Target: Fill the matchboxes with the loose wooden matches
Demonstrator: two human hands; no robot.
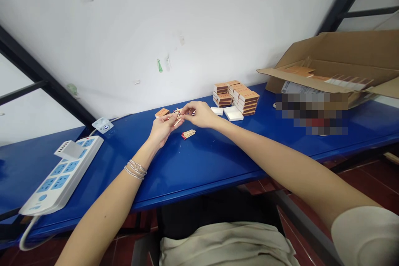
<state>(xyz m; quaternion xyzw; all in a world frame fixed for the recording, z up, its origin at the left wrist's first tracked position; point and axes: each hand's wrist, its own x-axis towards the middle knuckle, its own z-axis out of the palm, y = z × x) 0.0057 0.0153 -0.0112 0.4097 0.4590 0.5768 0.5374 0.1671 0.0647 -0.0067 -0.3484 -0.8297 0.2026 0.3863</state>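
My left hand (161,128) is cupped palm-up over the blue table (218,158), its fingers curled round a small bunch of matches (177,117). My right hand (199,114) meets it from the right, fingertips pinched on the same bunch. A few red-tipped matches (188,134) lie loose on the table just below the hands. An orange matchbox sleeve (162,112) lies just left of the hands. Bracelets circle my left wrist.
Stacks of orange matchboxes (237,96) and white inner trays (233,113) stand right of the hands. An open cardboard box (336,70) sits at the far right. A white and blue power strip (60,174) with an adapter lies at the left. A white wall rises behind.
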